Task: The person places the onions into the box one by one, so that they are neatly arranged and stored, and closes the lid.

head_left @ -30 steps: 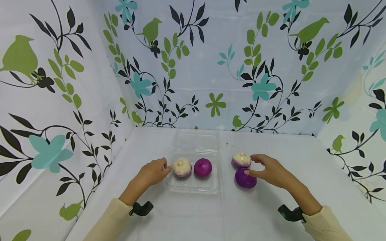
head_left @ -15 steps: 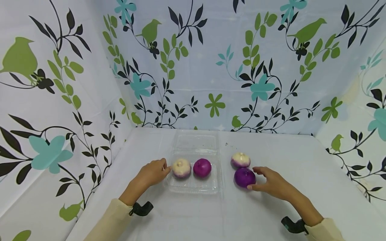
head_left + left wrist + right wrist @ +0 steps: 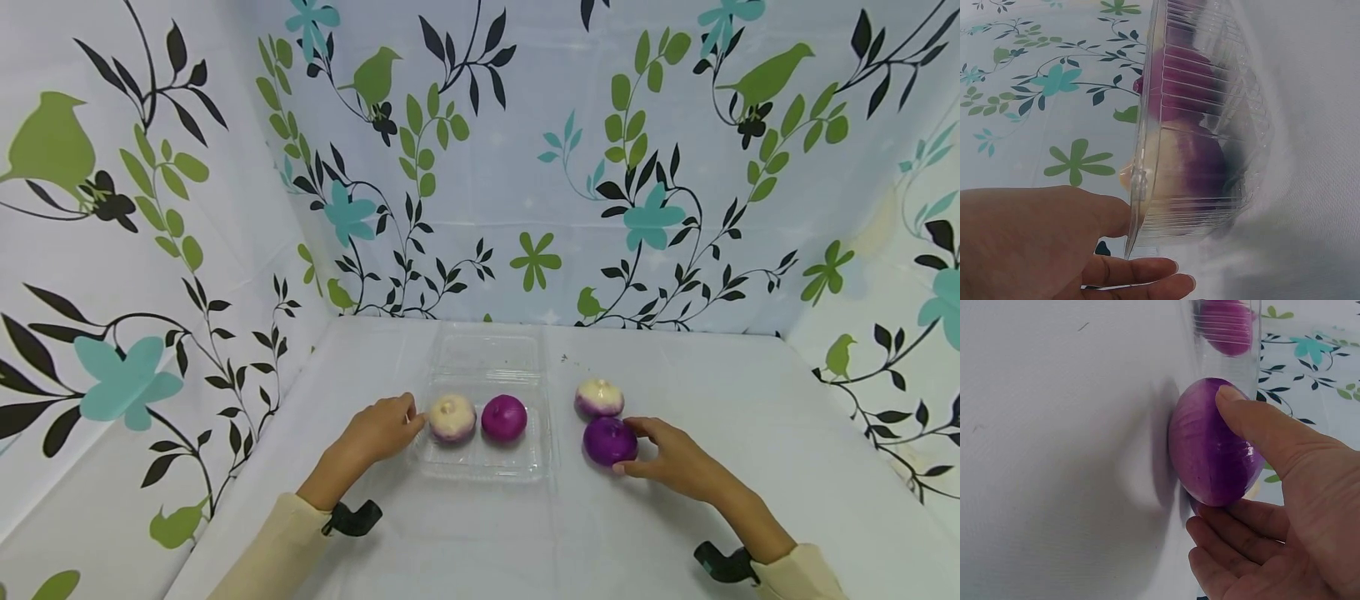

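A clear plastic clamshell container (image 3: 480, 467) lies open on the white table, with a white-and-purple onion (image 3: 452, 417) and a purple onion (image 3: 504, 417) inside. My left hand (image 3: 414, 421) pinches the container's left rim (image 3: 1141, 187) between thumb and fingers (image 3: 1147, 272). To the right of the container, another white-and-purple onion (image 3: 598, 397) lies with a purple onion (image 3: 603, 440) just in front of it. My right hand (image 3: 626, 446) grips this purple onion (image 3: 1200, 450), which still sits on the table, with the thumb (image 3: 1241, 409) on top and the fingers (image 3: 1222, 550) curled beneath.
The container's clear lid (image 3: 489, 352) lies flat behind it. Patterned cloth walls (image 3: 525, 167) close in the white table (image 3: 750, 400) at the back and both sides. Bare cloth stretches to the right and in front of the hands.
My right hand has drawn back from the white-and-purple onion to the purple one and closed its thumb and fingers round it. The left hand and container have not moved.
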Motion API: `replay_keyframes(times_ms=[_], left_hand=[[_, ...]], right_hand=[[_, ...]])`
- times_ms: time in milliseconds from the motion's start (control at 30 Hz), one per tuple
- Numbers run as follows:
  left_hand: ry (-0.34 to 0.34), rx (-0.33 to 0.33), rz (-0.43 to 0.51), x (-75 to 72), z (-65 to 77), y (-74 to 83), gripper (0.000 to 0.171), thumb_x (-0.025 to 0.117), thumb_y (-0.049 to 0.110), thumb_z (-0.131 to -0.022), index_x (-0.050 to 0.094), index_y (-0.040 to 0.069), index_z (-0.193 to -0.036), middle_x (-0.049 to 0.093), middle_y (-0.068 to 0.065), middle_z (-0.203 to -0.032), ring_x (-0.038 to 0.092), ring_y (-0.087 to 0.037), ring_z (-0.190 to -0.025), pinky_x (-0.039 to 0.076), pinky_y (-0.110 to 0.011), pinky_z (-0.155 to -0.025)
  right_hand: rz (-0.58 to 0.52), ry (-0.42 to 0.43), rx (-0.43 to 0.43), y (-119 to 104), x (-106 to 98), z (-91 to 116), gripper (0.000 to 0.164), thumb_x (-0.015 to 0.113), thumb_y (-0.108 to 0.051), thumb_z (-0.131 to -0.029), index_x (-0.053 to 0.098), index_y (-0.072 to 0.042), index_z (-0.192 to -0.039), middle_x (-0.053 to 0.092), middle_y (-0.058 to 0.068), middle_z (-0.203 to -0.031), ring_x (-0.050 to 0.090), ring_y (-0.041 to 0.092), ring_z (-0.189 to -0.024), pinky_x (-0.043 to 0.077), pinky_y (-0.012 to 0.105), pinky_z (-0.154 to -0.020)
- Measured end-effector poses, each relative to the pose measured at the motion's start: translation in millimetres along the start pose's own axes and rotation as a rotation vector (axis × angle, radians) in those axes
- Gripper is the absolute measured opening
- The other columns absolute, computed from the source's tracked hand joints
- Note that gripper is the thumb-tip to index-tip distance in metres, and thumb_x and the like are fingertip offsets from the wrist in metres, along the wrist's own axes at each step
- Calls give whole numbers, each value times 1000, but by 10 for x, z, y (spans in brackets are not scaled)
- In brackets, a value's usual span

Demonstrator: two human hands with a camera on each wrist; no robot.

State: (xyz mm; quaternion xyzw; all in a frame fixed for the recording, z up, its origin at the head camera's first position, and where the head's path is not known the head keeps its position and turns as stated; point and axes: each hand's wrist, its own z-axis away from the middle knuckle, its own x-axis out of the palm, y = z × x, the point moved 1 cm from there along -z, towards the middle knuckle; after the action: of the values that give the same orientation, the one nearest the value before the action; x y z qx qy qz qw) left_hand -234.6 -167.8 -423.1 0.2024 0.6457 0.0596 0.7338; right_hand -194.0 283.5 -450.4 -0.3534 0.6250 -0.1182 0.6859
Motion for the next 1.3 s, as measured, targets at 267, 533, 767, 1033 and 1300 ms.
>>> replay_keyframes(times_ms=[267,533,767,1033,1300], left_hand=[[1,4,-1,-1,-5,0,25,62,33,-106,61,9,-100,60,-2,-81,55,-20,-69,45,-37,-61],[-1,-6,-1,9,-24,-20,25,63,34,-106,62,9,-100,60,-2,-80,55,-20,-69,45,-36,-61],[-3,-5,3,24,-50,-35,26,64,34,-105,62,9,-100,60,-2,-80,55,-20,-69,44,-36,-61],[-6,0,-3,34,-62,-47,24,62,34,-106,62,10,-100,61,-2,-82,55,-20,-71,45,-36,-62],[-13,0,1,24,-64,-33,25,60,33,-107,61,10,-100,60,-1,-82,55,-20,-71,45,-37,-63]], right_hand=[[-7,22,2,74,29,-14,78,85,-42,-89,55,6,-143,63,24,-141,59,45,-130,47,62,-108],[-19,46,-20,77,37,-21,75,84,-42,-90,57,7,-141,64,23,-139,61,44,-128,48,59,-108],[-21,61,-39,66,35,-31,73,84,-41,-90,59,6,-140,65,22,-137,62,42,-127,49,56,-107],[-29,59,-38,-28,5,-43,76,84,-43,-90,57,5,-142,64,22,-140,61,42,-129,48,57,-109],[-8,97,-50,-232,-120,-115,78,85,-45,-89,57,5,-143,64,21,-140,62,41,-128,48,58,-108]])
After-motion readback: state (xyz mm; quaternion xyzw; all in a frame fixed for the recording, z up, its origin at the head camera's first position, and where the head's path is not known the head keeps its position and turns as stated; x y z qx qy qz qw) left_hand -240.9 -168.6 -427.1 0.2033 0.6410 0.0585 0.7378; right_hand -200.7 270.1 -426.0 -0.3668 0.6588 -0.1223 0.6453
